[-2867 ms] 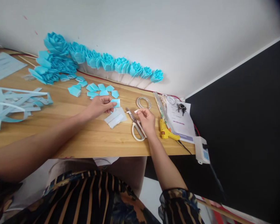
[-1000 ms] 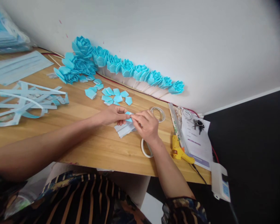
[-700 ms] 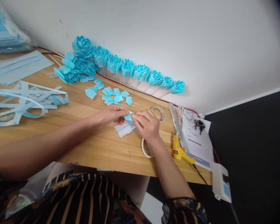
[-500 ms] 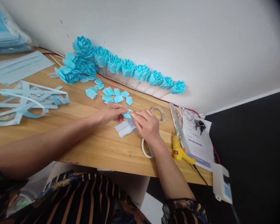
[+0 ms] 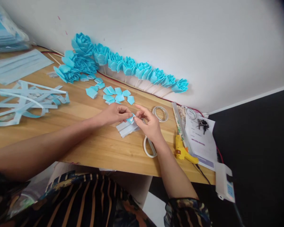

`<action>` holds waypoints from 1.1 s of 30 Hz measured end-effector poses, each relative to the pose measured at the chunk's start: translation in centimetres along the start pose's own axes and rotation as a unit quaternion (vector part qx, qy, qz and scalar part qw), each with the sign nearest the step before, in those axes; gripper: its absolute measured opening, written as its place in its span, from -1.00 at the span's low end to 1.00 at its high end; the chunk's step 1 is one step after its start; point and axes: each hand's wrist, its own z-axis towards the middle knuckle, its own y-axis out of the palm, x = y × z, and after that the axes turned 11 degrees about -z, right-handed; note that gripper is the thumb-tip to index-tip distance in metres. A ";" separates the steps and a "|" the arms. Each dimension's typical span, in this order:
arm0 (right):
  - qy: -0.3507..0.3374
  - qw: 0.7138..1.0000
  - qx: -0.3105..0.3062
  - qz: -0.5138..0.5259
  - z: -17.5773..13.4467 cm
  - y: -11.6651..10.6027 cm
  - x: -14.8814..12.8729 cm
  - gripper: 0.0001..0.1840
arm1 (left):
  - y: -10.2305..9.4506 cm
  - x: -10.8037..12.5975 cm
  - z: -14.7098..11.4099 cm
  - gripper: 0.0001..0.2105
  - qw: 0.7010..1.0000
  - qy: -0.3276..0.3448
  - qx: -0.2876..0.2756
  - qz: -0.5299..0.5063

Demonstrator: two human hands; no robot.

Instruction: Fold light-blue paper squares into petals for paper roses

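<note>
A small folded blue petal (image 5: 130, 118) with a white patch on it is between my hands, above the table. My left hand (image 5: 117, 114) pinches it from the left, thumb against curled fingers. At its right edge, the thumb of my right hand (image 5: 149, 125) presses the petal; the index finger is lifted and the other fingers are bent behind, partly hidden. Below lies a pleated white piece of mask fabric (image 5: 126, 128). Folded blue petals (image 5: 119, 94) are spread on the wood just beyond my hands.
Blue fabric roses (image 5: 129, 66) on sticks line the wall. Cut mask strips (image 5: 26, 97), a flat mask (image 5: 19, 66) and bagged masks (image 5: 4, 31) lie left. Tape rolls (image 5: 146, 150), a yellow glue gun (image 5: 180, 148), papers (image 5: 201, 148) and keys (image 5: 203, 124) are right.
My right index finger has lifted off the petal, while the thumb stays at its edge. The petal has tilted and shows a white patch. My left hand keeps its pinch.
</note>
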 end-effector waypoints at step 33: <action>-0.015 0.999 0.007 -0.036 0.5 -0.7 1.6 -0.52 | -0.3 -0.7 0.4 -0.68 0.993 0.121 0.016 0.006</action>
